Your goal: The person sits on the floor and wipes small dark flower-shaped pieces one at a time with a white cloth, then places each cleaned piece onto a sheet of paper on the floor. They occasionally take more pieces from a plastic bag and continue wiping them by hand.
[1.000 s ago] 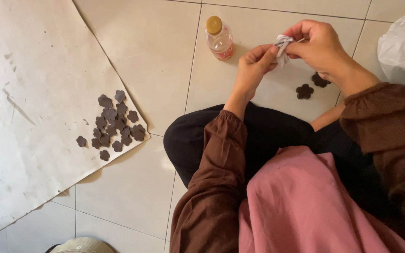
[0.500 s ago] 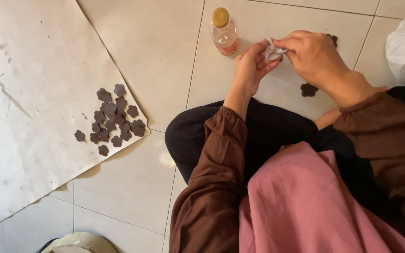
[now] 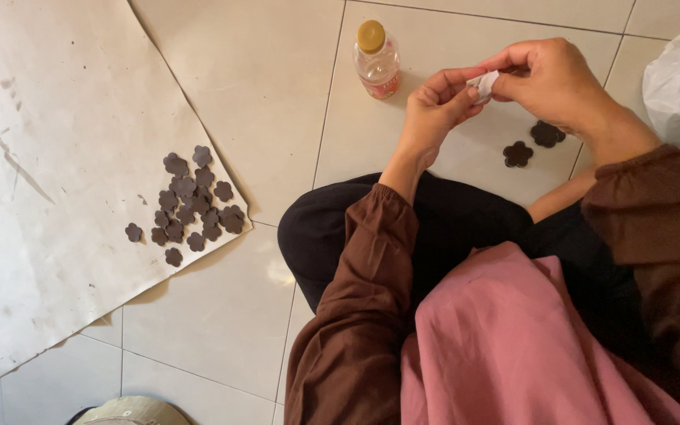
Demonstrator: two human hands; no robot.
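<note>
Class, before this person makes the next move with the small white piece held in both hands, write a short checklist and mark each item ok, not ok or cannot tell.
1. Left hand has a grip on the small white piece: ok.
2. Right hand pinches it too: ok.
3. Bottle upright, cap on: ok.
4. Two loose brown flower pieces lie apart from the hands: ok.
5. Flower pile stays on the paper sheet: ok.
6. What the white piece is: cannot tell.

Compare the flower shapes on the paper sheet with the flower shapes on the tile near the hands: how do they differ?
The flower shapes on the paper are many, bunched and partly overlapping; the flower shapes on the tile are few and lie apart. The first lie on the paper sheet, far from both hands; the second lie just below the right hand. Both are dark brown and flat.
</note>
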